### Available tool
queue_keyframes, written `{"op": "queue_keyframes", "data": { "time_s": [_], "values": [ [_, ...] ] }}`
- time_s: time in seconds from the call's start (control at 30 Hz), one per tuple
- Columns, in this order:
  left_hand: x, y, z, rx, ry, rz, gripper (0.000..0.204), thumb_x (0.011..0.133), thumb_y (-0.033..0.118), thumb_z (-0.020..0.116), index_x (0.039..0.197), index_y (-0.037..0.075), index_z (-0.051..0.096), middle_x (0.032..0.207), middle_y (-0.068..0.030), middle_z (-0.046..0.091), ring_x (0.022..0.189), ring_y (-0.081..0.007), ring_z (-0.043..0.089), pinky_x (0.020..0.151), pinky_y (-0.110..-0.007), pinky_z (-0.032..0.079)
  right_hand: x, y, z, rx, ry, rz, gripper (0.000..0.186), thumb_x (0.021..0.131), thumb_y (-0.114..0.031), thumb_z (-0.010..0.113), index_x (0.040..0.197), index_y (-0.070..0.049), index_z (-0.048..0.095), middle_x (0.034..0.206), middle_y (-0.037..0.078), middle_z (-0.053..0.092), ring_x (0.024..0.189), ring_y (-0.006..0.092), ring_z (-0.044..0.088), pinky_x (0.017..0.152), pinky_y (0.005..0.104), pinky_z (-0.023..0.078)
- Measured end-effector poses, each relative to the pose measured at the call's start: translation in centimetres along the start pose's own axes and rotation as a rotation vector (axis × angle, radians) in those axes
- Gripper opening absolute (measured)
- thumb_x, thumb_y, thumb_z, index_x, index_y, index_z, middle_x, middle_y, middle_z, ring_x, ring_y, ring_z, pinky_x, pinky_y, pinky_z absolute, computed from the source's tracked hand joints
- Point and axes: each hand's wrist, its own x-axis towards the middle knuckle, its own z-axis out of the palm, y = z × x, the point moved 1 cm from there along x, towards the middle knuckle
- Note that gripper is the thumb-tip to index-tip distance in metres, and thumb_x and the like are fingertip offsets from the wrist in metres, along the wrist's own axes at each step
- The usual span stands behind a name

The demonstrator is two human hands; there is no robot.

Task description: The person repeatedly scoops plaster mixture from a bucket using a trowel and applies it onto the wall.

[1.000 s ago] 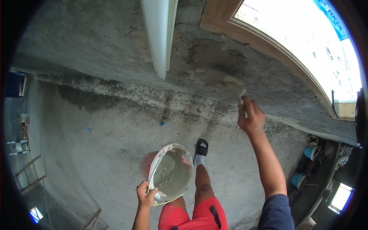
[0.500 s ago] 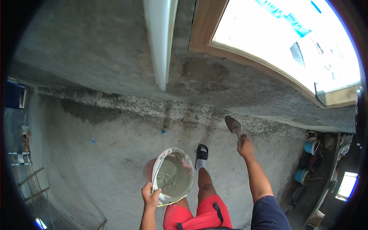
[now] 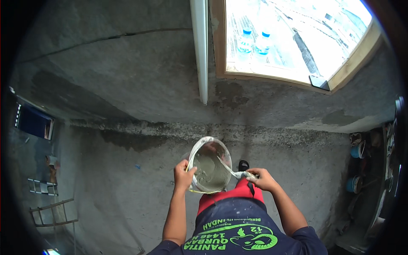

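A round pail [image 3: 196, 146] with grey wet mortar [image 3: 207, 171] inside hangs in front of my body, its mouth tilted so the contents show. My left hand [image 3: 184, 174] grips the pail's left rim, thumb over the edge. In my right hand [image 3: 262, 179], closed round the handle, is a trowel [image 3: 231, 171]. Its shank crosses the pail's right rim, and the blade reaches into the pail, mostly hard to make out against the mortar.
Ahead stands a grey plastered wall [image 3: 148, 80] with a white vertical pipe [image 3: 199, 63] and a wood-framed window [image 3: 221, 42]. Two bottles [image 3: 253, 42] show through it. Blue buckets [image 3: 354, 184] are at the right, a wooden ladder [image 3: 53, 214] at the left.
My right hand has brought the trowel from out over the floor on the right back to the pail. The pail is higher and further right in view, and the view itself has shifted.
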Motion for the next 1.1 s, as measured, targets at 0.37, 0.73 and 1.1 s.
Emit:
{"op": "queue_keyframes", "data": {
  "time_s": [0.37,0.73,1.1],
  "values": [
    [-0.5,14.6,-5.5,0.004,-0.159,0.316,0.023,0.076,0.001,0.075,0.071,0.003,0.053,0.066,0.0048,0.051,0.064,-0.0055,0.044,0.06,-0.027,0.038,-1.5,-12.8,2.4,-0.112,0.14,-0.204,0.037,0.096,-0.025,0.065,0.123,-0.001,0.072,0.108,0.029,0.071,0.105,0.043,0.07,0.095,0.0468,0.053],
    [0.1,21.0,-6.7,-0.199,-0.318,0.348,0.023,0.073,0.004,0.076,0.072,0.011,0.054,0.069,0.0069,0.052,0.063,-0.0028,0.045,0.059,-0.022,0.036,0.6,-19.4,1.3,-0.266,0.221,-0.453,0.032,0.099,-0.023,0.058,0.103,0.007,0.07,0.098,0.033,0.07,0.097,0.0476,0.069,0.091,0.0537,0.053],
    [3.2,24.4,-6.5,-0.123,-0.385,0.393,0.023,0.071,0.004,0.078,0.072,0.009,0.055,0.069,0.0067,0.051,0.063,-0.0031,0.044,0.059,-0.022,0.036,1.6,-23.0,1.1,-0.542,0.009,-0.713,0.024,0.093,-0.019,0.062,0.09,0.002,0.07,0.082,0.027,0.071,0.082,0.0419,0.073,0.077,0.0511,0.059]
  ]
}}
